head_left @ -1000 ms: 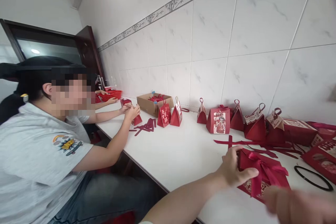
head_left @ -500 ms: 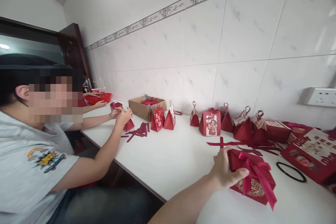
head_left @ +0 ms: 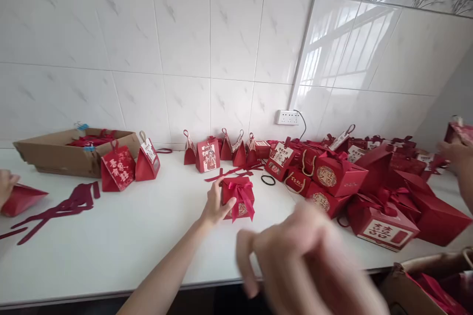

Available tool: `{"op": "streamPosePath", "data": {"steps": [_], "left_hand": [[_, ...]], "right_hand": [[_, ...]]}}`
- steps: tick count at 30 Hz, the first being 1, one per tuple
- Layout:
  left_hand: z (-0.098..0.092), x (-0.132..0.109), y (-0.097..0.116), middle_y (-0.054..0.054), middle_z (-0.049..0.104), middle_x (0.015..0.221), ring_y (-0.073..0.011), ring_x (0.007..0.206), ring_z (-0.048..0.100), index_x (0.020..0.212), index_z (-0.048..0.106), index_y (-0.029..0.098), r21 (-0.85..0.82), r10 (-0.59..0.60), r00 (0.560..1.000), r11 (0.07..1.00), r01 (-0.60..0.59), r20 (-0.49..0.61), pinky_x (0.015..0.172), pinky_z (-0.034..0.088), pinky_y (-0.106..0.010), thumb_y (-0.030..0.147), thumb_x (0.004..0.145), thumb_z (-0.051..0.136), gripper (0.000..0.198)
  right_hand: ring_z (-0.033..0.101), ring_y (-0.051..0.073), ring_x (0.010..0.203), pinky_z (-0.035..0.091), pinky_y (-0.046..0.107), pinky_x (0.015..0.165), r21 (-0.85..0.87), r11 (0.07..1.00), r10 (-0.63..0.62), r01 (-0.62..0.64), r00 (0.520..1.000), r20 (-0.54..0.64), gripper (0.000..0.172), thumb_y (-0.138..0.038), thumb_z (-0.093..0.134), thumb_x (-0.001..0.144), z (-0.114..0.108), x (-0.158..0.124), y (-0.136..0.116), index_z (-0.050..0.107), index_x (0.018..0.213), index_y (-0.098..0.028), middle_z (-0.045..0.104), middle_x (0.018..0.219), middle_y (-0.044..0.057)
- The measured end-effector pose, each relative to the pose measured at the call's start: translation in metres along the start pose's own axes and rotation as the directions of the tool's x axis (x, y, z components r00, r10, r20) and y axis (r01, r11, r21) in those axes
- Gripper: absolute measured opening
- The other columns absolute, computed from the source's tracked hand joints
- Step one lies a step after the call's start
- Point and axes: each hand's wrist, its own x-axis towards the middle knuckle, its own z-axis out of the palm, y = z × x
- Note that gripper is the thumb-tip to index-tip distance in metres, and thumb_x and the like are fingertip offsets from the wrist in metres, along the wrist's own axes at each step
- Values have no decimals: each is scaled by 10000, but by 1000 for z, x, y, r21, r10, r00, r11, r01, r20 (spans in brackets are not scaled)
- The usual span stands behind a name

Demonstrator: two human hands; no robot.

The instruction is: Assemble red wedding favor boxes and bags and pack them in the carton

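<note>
My left hand (head_left: 218, 205) grips the left side of a red gift box (head_left: 238, 196) that rests on the white table. A bright pink-red satin bow is tied on top of the box, with its tails hanging over a gold emblem on the front. My right hand (head_left: 299, 256) is raised close to the camera, over the table's front edge. It is smeared by motion; its fingers look bent, and whether it holds anything I cannot tell. A black ring-shaped band (head_left: 268, 180) lies right of the box, and dark red ribbon strips (head_left: 240, 173) lie behind it.
Red gift boxes (head_left: 342, 174) crowd the right side, with smaller peaked boxes (head_left: 190, 150) along the wall. At left stand a cardboard box (head_left: 59, 157) and ribbon strips (head_left: 70, 204). Other people's hands (head_left: 5, 184) show at both edges. An open carton (head_left: 401, 280) sits lower right.
The view has swung right, bringing the pile of boxes into sight and the seated person mostly out. My right hand has come into view. My left hand still grips the bowed box.
</note>
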Motion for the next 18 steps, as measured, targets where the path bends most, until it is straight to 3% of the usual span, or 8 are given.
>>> {"op": "streamPosePath", "data": {"steps": [3,4,6,8,11,13,15,18], "left_hand": [[-4,1,3,-152,538,1196,-325,1112,533,1283,319,154,-43,-9,995,999,13,102,932,436,-500,511,739,566,696],[-5,2,5,-164,528,1195,-327,1104,533,1276,311,146,-76,23,993,997,-14,114,931,432,-513,535,720,574,728],[-7,4,12,-159,525,1166,-312,1067,549,1263,304,156,-172,146,982,977,-125,116,921,437,-512,570,700,576,750],[-9,4,23,-133,529,1130,-288,1023,567,1260,300,188,-289,287,956,922,-257,64,901,454,-494,592,706,561,734],[-14,-1,45,-121,495,1156,-273,1015,571,1287,278,224,-427,428,904,814,-394,-18,866,481,-466,592,719,552,731],[-19,-7,61,-138,461,1209,-299,1076,545,1292,267,231,-459,499,867,770,-443,1,863,486,-467,599,697,567,761],[-26,-13,76,-158,442,1251,-330,1147,505,1276,261,240,-419,505,859,800,-430,82,883,477,-483,609,667,581,781],[-40,-22,98,-185,438,1289,-346,1212,463,1276,228,245,-329,427,878,878,-347,214,937,448,-507,669,659,547,813]], "right_hand": [[536,108,517,491,256,574,39,996,73,-74,997,27,370,-508,459,880,-1,-11,14,656,1070,-259,539,570,-9],[539,109,547,493,262,608,1,995,99,-100,992,-82,332,-477,509,865,-8,-19,22,651,1067,-255,542,598,-10],[550,121,626,498,263,634,-158,976,76,-153,910,-409,244,-393,533,869,-27,-37,39,625,1053,-262,542,663,-3],[579,177,870,518,320,745,-296,927,16,-229,814,-580,383,-367,603,822,-49,-54,54,532,1188,-279,577,920,53],[383,279,1277,461,440,940,-425,852,56,-307,859,-508,851,-395,720,705,-66,-65,65,240,1405,-337,348,1400,113],[240,305,1369,391,485,1019,-493,818,73,-295,905,-420,1034,-389,769,642,-64,-64,63,112,1439,-349,172,1504,103],[206,301,1385,374,483,1038,-540,798,42,-268,918,-394,1065,-338,771,640,-57,-61,57,73,1444,-348,137,1517,97],[300,288,1349,443,442,988,-555,797,-17,-239,909,-416,1014,-258,757,646,-47,-58,49,122,1431,-347,218,1480,107]]}}
